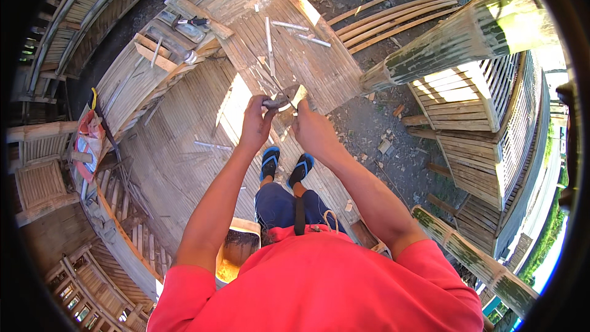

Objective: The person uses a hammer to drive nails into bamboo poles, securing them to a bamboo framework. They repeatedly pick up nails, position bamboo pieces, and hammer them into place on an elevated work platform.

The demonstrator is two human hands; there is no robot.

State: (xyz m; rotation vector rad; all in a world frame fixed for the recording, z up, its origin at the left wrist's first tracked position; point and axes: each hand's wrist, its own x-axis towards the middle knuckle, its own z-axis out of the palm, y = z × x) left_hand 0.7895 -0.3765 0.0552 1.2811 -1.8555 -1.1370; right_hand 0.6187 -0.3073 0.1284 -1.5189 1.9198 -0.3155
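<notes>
Both hands are raised in front of me, close together. My left hand point(255, 122) is closed around a dark, short tool point(274, 103) that looks like a knife; its blade is hard to make out. My right hand point(311, 129) grips a short pale piece of bamboo point(298, 94), which touches the tool's end. Below the hands are my feet in blue sandals point(286, 167), standing on a slatted bamboo panel point(184, 166).
Loose bamboo strips point(393, 15) lie on the dirt ahead. A bundle of green bamboo poles point(467, 37) lies at the right above slatted panels point(467, 117). A red and white bag point(89, 138) hangs at the left. A wooden stool point(236, 249) sits behind my legs.
</notes>
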